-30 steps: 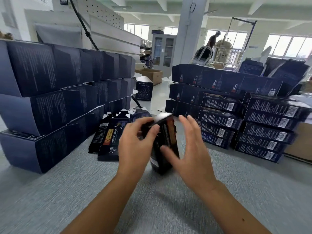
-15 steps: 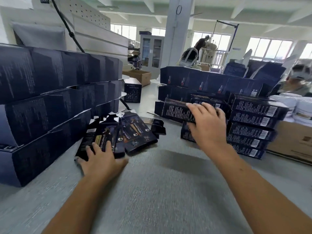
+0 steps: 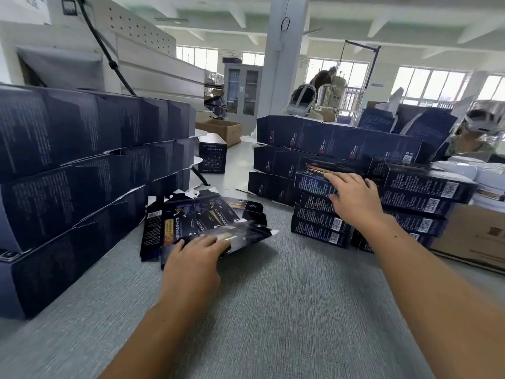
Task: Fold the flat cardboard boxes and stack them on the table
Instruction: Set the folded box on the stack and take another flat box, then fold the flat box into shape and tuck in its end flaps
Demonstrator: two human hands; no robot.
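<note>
A fan of flat dark-blue cardboard boxes (image 3: pixel 191 217) lies on the grey table (image 3: pixel 287 310). My left hand (image 3: pixel 195 258) grips the nearest flat box (image 3: pixel 246 233), which is lifted and blurred. My right hand (image 3: pixel 352 198) rests with straight fingers on the top folded box (image 3: pixel 314 184) of a stack of folded boxes (image 3: pixel 322 222) at the centre right. More folded boxes with barcodes (image 3: pixel 426 192) are stacked just right of it.
Tall rows of larger dark boxes (image 3: pixel 82 165) wall the left side, and more (image 3: pixel 341 143) stand behind the right stack. A brown carton (image 3: pixel 475 236) sits at the right. A person wearing a headset (image 3: pixel 475 132) sits at the far right.
My right hand set the folded box on top of the right stack and stays on it. My left hand moved onto the flat pile and lifted one flat box.
</note>
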